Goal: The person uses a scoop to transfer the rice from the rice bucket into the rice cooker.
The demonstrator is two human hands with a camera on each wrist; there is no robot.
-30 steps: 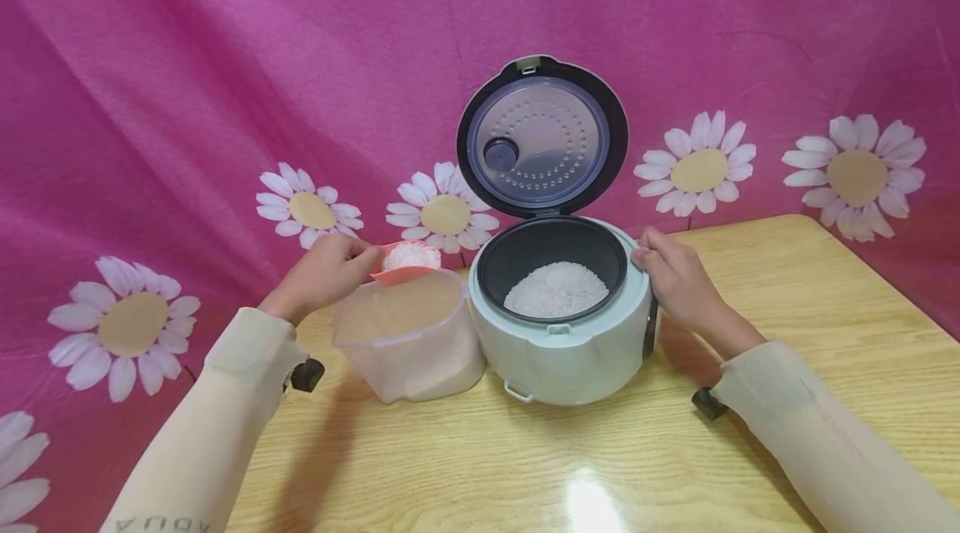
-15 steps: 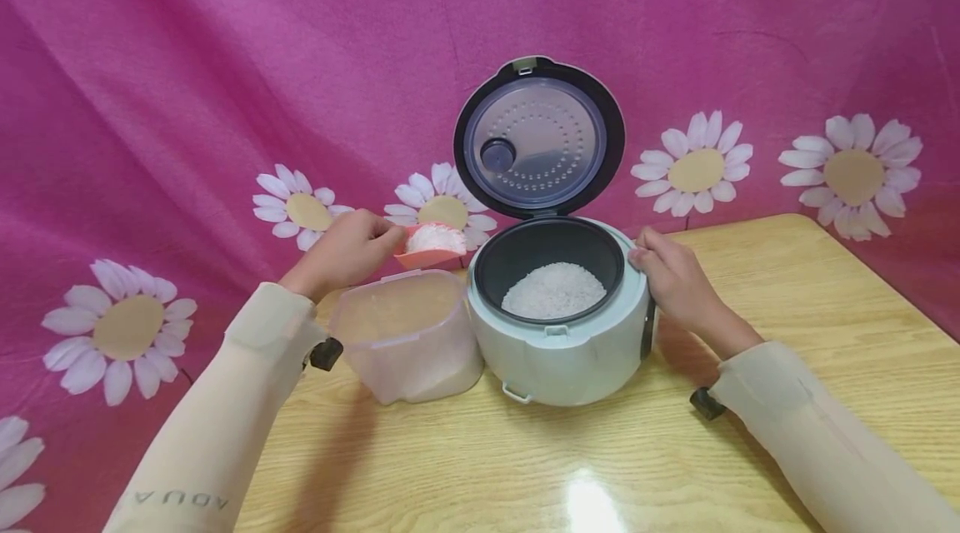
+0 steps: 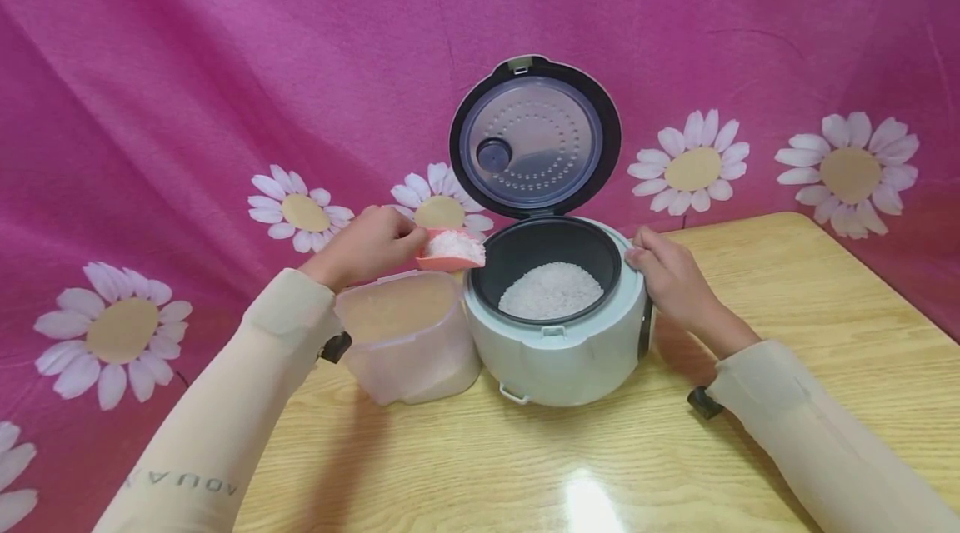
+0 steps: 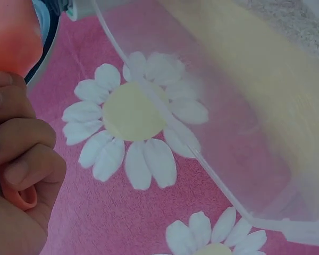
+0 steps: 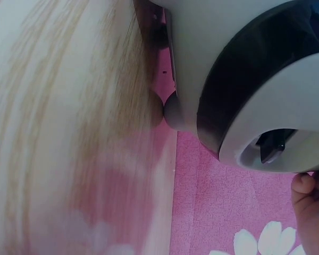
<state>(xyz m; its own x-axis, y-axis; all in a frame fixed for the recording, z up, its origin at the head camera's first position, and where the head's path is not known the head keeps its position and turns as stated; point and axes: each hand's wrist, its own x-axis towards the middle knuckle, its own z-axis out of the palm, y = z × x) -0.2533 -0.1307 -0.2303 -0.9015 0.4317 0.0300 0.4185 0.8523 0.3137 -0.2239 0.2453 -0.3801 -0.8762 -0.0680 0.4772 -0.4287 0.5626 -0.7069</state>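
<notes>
Cooker [image 3: 558, 371], tub [image 3: 416, 371] and scoop [image 3: 450, 263] holding rice [image 3: 551, 290]
The cooker's lid [image 3: 536, 137] stands open, rice mounded in its dark pot [image 3: 558, 241], the right hand [image 3: 675, 279] gripping its side; just beside, the translucent tub has rice low inside; the left hand [image 3: 371, 244] grasps the heaped coral scoop by the pot's left edge.

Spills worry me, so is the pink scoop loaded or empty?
Loaded: the head view shows white rice heaped in the pink scoop the left hand grips.
</notes>
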